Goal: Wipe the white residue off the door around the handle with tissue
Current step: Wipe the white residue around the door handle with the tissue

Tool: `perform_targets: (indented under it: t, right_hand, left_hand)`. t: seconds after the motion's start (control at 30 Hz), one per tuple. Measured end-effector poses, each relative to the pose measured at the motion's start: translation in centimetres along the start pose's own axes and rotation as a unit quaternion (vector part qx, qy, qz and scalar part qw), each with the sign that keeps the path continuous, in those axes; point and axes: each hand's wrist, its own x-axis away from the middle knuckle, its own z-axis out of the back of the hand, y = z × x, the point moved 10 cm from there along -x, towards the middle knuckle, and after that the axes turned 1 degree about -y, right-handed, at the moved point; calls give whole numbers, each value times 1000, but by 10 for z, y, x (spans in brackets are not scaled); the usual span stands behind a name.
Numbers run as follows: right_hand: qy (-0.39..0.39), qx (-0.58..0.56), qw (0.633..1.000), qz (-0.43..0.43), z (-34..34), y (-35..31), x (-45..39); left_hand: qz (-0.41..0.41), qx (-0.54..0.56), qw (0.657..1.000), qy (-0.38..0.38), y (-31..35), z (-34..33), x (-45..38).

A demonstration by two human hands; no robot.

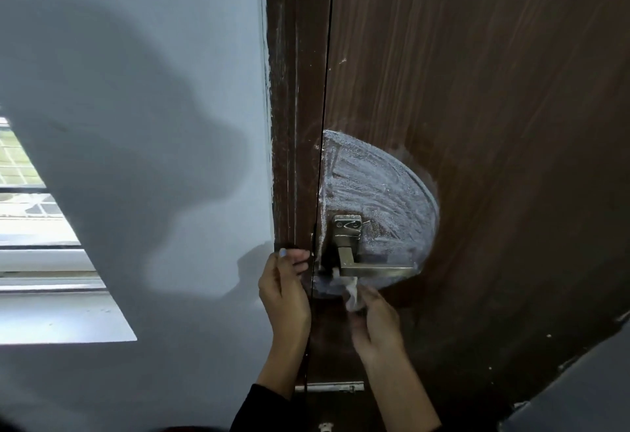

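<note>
A dark brown wooden door (494,90) carries a half-round patch of white residue (378,186) above and around a silver lever handle (371,269). My right hand (375,326) holds a crumpled white tissue (353,295) against the door just below the handle. My left hand (284,291) grips the door's edge at the frame, fingers curled over it beside the handle. A small bare wiped strip shows under the lever.
The brown door frame (289,124) has white smears along its left edge. A pale blue wall (136,124) lies to the left, with a window (30,227) at the far left. A metal bolt plate (329,387) sits lower on the door.
</note>
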Motion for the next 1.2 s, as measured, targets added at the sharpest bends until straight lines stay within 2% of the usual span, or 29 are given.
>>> perform_targets:
  t: [0.1,0.2,0.5,0.63,0.7,0.77,0.8,0.83,0.87,0.9,0.93,0.97,1.03,1.1,1.13,1.2]
  right_hand:
    - [-94,-136,981,-102,-39,14,6]
    - [-125,-209,961,-132,-52,15,15]
    - [-92,-187,971,-122,-48,19,22]
    - [-60,-112,983,-131,-36,16,33]
    - [-49,-62,994,-71,-31,3,39]
    - [-21,10,992,126,-23,-38,44]
    - [0,73,964,256,-22,-66,56]
    - [19,163,910,380,-26,-90,73]
    - [31,273,834,478,-35,-105,90]
    - [38,390,753,529,-46,-107,97]
    - [35,497,677,541,-58,-99,97]
    - [17,575,618,536,-68,-87,92]
    - [-47,654,542,526,-85,-57,88]
    - [-69,671,475,565,-94,-39,98]
    - [-66,649,474,591,-91,-41,101]
    - [-55,586,545,597,-70,-61,98]
  left_hand:
    - [-24,-43,997,-56,9,-15,4]
    - [-17,-45,995,-91,12,-27,12]
    - [-7,-69,991,-117,9,-33,16]
    - [7,-71,992,-102,6,-31,15]
    - [15,-84,992,-96,1,-30,13]
    - [20,-82,991,-106,-1,-34,14]
    - [25,-77,991,-111,-3,-35,16]
    - [29,-72,991,-111,-4,-36,17]
    - [31,-68,991,-108,-3,-36,18]
    - [34,-63,992,-103,-3,-36,19]
    - [39,-53,993,-97,-3,-36,20]
    - [43,-42,994,-91,-3,-36,21]
    - [46,-25,995,-82,-2,-36,22]
    - [45,-18,996,-77,-1,-36,24]
    - [48,-14,996,-78,-2,-36,24]
    - [61,1,994,-88,-2,-37,24]
